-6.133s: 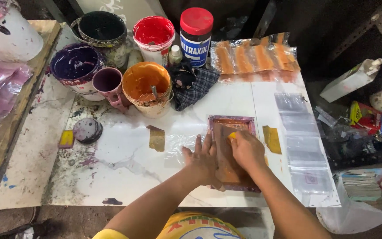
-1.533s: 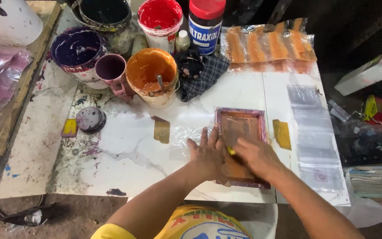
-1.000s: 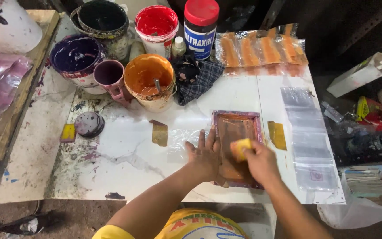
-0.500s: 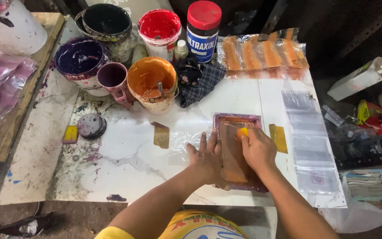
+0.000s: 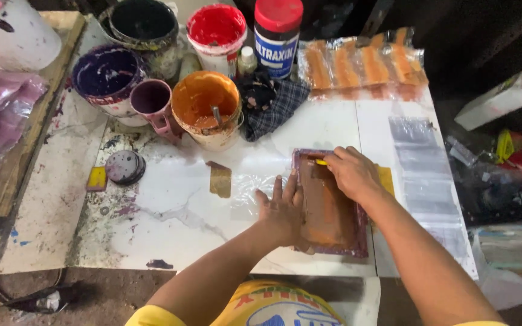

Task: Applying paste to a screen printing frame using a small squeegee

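The left hand [image 5: 282, 208] is lying flat and open, fingers spread, pressing on the left edge of a small printing frame [image 5: 330, 205] resting on the white worktop [image 5: 170, 223] near its front edge. The right hand [image 5: 351, 175] is closing its grip on a yellow scraper [image 5: 321, 162] at the frame's far end. An orange paint tub [image 5: 208, 108] and a purple mug [image 5: 152, 99] are standing well behind.

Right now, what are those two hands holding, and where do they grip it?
The right hand pinches a small yellow scraper by its top edge; the left hand presses flat on the printing frame's left side.
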